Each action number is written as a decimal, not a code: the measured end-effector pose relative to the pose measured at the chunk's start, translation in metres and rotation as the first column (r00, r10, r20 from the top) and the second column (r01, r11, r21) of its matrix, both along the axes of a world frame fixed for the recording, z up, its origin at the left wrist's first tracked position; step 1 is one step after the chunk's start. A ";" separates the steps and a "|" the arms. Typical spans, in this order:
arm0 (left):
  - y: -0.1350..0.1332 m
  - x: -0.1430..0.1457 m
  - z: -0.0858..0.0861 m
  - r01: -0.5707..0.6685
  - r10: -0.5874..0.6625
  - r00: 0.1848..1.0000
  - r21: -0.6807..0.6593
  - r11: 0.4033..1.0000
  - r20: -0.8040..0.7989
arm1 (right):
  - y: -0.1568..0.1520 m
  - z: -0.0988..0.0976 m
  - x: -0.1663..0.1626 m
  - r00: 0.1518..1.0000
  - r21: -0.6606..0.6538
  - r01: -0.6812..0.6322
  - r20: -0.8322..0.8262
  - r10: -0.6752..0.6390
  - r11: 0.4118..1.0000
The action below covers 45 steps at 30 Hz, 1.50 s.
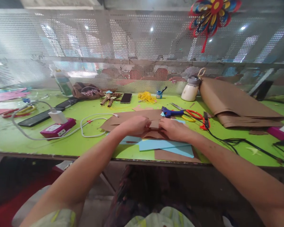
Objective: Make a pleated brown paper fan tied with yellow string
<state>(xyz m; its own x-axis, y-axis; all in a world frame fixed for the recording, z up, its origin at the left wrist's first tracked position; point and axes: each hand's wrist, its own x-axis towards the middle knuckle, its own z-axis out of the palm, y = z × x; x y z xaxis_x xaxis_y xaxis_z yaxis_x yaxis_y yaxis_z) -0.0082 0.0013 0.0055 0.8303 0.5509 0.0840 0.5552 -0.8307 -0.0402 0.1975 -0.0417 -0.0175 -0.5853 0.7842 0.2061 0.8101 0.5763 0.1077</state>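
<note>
Both my hands meet over a small brown paper piece in the middle of the green table. My left hand pinches its left side with fingers curled. From the right, my right hand holds the same piece, fingers closed on it. Under the hands lie larger brown paper sheets and light blue paper sheets.
A blue glue gun, scissors with red and yellow handles and black cables lie to the right, beside a stack of brown paper. To the left are a pink power strip with a white charger, a phone and a bottle.
</note>
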 end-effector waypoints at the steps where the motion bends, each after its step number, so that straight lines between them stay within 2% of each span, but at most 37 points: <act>1: 0.000 -0.001 0.000 0.000 0.001 1.000 -0.010 1.000 0.003 | -0.001 0.000 0.000 1.000 0.003 0.000 0.017 0.000 1.000; 11: 0.003 -0.007 -0.004 0.016 -0.016 1.000 -0.036 0.999 -0.009 | -0.009 0.005 -0.001 0.997 -0.032 0.030 0.067 -0.027 0.999; 17: 0.005 -0.008 -0.007 0.039 -0.040 0.999 -0.018 0.999 -0.035 | -0.013 0.005 -0.003 0.994 0.008 0.012 0.106 -0.013 1.000; 22: -0.002 -0.009 0.002 -0.017 0.016 1.000 -0.057 0.998 -0.023 | -0.018 0.007 -0.007 0.988 0.046 0.030 0.147 -0.036 0.998; 26: -0.004 -0.005 0.009 -0.049 0.062 0.994 -0.143 0.989 0.093 | -0.017 0.007 -0.006 0.994 0.041 0.053 0.095 -0.057 0.998; 30: 0.006 0.000 0.008 -0.026 0.107 0.966 -0.324 0.946 0.234 | -0.013 0.007 -0.005 0.998 0.092 0.049 0.031 -0.052 0.995; 34: 0.014 -0.004 0.008 -0.006 0.132 0.958 -0.443 0.897 0.253 | -0.011 0.006 -0.007 1.000 0.189 0.010 -0.023 -0.005 0.982; 39: 0.009 -0.009 0.013 0.092 0.128 0.938 -0.587 0.804 0.322 | -0.008 0.003 -0.008 0.995 0.275 -0.030 -0.088 0.056 0.961; 42: 0.006 -0.008 0.011 0.123 0.184 0.913 -0.677 0.725 0.363 | -0.005 0.001 -0.007 0.987 0.295 -0.036 -0.140 0.080 0.955; 43: 0.006 -0.008 0.010 0.121 0.199 0.910 -0.692 0.712 0.364 | -0.004 0.000 -0.007 0.984 0.295 -0.040 -0.157 0.089 0.955; 45: 0.008 -0.008 0.008 0.120 0.192 0.912 -0.683 0.720 0.362 | -0.002 0.000 -0.006 0.976 0.284 -0.053 -0.187 0.110 0.957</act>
